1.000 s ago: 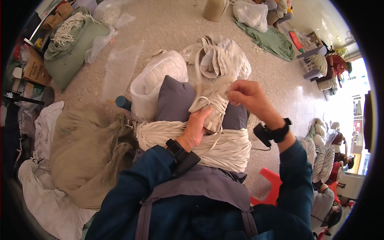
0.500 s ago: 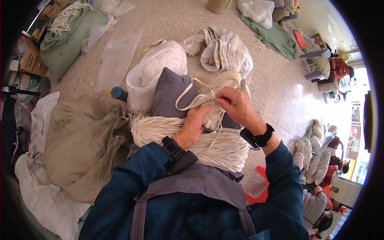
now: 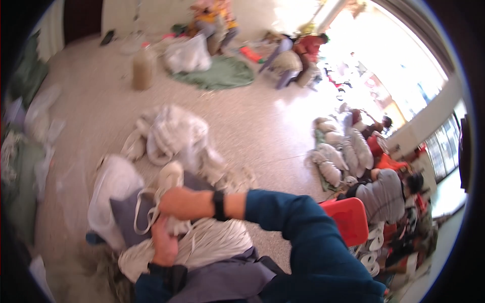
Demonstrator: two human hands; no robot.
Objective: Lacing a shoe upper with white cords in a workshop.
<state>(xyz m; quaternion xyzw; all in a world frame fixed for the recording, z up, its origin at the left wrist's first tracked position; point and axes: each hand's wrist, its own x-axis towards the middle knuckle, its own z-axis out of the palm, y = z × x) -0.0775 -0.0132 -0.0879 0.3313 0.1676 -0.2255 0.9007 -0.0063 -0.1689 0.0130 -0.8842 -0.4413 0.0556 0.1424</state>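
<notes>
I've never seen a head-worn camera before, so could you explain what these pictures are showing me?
No machine here: every picture comes from a wide fisheye camera worn on a person's head, looking down at their bare hands. The left hand holds a cream cloth piece; the right hand is up against it, its exact grip too blurred to tell. Nearest the body lies a bundle of cream fabric strips; beyond it are a grey cloth cushion and a whitish plastic bag.

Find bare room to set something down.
Bare floor lies between the green cloth and white heap, and rightward toward the bundles. Crowded: around the left hand and right hand, with pale strips, grey cushion and plastic bag.
</notes>
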